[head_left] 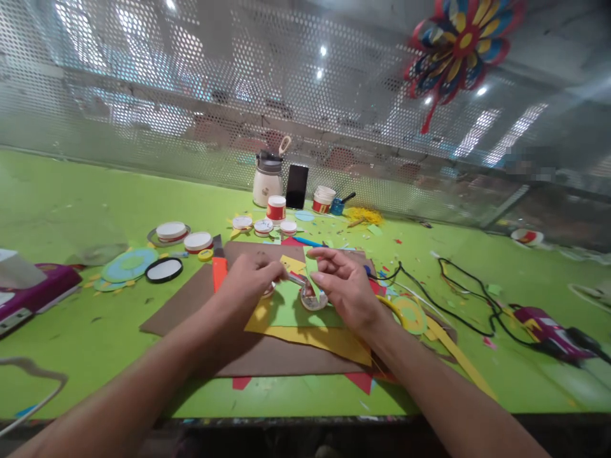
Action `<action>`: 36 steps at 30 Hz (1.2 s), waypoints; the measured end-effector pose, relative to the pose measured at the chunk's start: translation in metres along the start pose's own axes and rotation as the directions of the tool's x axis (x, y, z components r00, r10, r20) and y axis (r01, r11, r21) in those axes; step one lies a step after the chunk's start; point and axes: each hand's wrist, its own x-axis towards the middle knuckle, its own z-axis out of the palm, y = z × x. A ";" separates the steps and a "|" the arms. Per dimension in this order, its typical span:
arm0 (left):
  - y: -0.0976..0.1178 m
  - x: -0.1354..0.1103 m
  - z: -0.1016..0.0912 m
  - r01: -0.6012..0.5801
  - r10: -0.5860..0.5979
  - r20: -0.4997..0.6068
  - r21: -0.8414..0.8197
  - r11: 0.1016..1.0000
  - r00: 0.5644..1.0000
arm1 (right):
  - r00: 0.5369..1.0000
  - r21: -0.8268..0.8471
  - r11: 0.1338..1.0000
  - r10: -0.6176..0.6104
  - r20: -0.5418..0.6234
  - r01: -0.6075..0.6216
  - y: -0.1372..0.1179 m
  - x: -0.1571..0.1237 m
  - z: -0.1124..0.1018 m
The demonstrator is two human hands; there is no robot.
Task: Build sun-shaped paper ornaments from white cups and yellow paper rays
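Both my hands work over a stack of paper on the green table [95, 331]. My left hand [251, 280] is closed round scissors [296, 278], whose silver blades point right. My right hand [346, 286] pinches a small green paper strip [312, 270] at the blades. Beneath them lie a green sheet [291, 308], a yellow sheet [334, 340] and a brown board [191, 305]. A round silvery lid [312, 302] sits under my right fingers.
Round lids and tape rolls [198, 242], a white glue pot [267, 181], a dark phone [296, 186] and cups stand at the back. Black cables [458, 299] and a purple glue gun [544, 324] lie right. A purple device [33, 292] lies left. A paper pinwheel [458, 44] hangs above.
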 end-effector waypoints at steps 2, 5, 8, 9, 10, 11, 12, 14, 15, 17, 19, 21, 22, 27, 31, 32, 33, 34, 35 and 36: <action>0.006 -0.009 0.007 0.212 -0.072 0.352 -0.376 0.902 0.933 | 0.999 -0.047 0.998 -0.049 0.013 0.049 0.000 -0.002 0.001; 0.008 -0.016 0.016 0.320 -0.046 0.449 -0.559 0.765 0.893 | 0.992 -0.181 0.976 -0.111 0.058 0.120 -0.002 -0.007 0.003; 0.007 -0.014 0.015 0.342 -0.076 0.389 -0.684 0.645 0.918 | 0.986 -0.323 0.932 -0.139 0.096 0.163 -0.002 -0.010 0.006; 0.007 -0.013 0.013 0.336 -0.092 0.361 -0.702 0.628 0.928 | 0.985 -0.351 0.922 -0.136 0.103 0.164 -0.001 -0.011 0.006; 0.007 -0.012 0.011 0.319 -0.108 0.328 -0.705 0.633 0.939 | 0.986 -0.367 0.916 -0.129 0.109 0.160 0.000 -0.011 0.007; 0.007 -0.011 0.009 0.301 -0.121 0.296 -0.700 0.648 0.948 | 0.987 -0.375 0.915 -0.118 0.110 0.151 0.001 -0.011 0.007; 0.007 -0.010 0.007 0.287 -0.131 0.270 -0.691 0.663 0.954 | 0.989 -0.381 0.914 -0.106 0.106 0.139 0.003 -0.011 0.008; 0.008 -0.009 0.004 0.265 -0.136 0.239 -0.679 0.685 0.961 | 0.993 -0.386 0.916 -0.087 0.077 0.110 0.005 -0.010 0.008; 0.007 -0.009 0.004 0.259 -0.133 0.233 -0.677 0.689 0.963 | 0.996 -0.382 0.920 -0.076 0.055 0.091 0.006 -0.009 0.008; 0.006 -0.008 0.004 0.246 -0.126 0.222 -0.680 0.691 0.967 | 0.999 -0.363 0.930 -0.047 0.006 0.046 0.007 -0.007 0.008; 0.004 -0.006 0.005 0.233 -0.133 0.197 -0.688 0.687 0.972 | 0.999 -0.338 0.941 -0.031 -0.042 0.015 0.008 -0.005 0.007; 0.003 -0.005 0.005 0.226 -0.147 0.172 -0.692 0.686 0.974 | 0.996 -0.309 0.951 -0.024 -0.082 -0.003 0.009 -0.002 0.006; 0.003 -0.004 0.005 0.223 -0.153 0.162 -0.694 0.685 0.975 | 0.995 -0.292 0.956 -0.019 -0.098 -0.011 0.010 -0.001 0.005; 0.005 -0.005 0.001 0.238 -0.171 0.166 -0.690 0.684 0.971 | 0.997 -0.217 0.974 0.053 -0.049 -0.062 0.015 0.000 0.002; 0.006 -0.008 0.001 0.224 -0.108 0.211 -0.665 0.712 0.971 | 0.994 -0.185 0.977 0.110 0.027 -0.103 0.022 -0.001 0.005; 0.006 -0.008 0.002 0.224 -0.100 0.221 -0.653 0.723 0.970 | 0.992 -0.184 0.977 0.120 0.034 -0.112 0.024 -0.001 0.006; 0.006 -0.008 0.002 0.224 -0.097 0.227 -0.642 0.733 0.969 | 0.991 -0.183 0.976 0.129 0.037 -0.120 0.026 -0.001 0.007; 0.005 -0.009 0.002 0.225 -0.096 0.232 -0.634 0.740 0.968 | 0.990 -0.181 0.975 0.136 0.037 -0.127 0.028 -0.001 0.008; 0.005 -0.009 0.003 0.224 -0.095 0.232 -0.629 0.744 0.968 | 0.989 -0.178 0.975 0.145 0.037 -0.136 0.029 -0.001 0.008; 0.005 -0.008 0.003 0.224 -0.097 0.231 -0.626 0.747 0.968 | 0.987 -0.175 0.973 0.159 0.039 -0.150 0.030 -0.001 0.009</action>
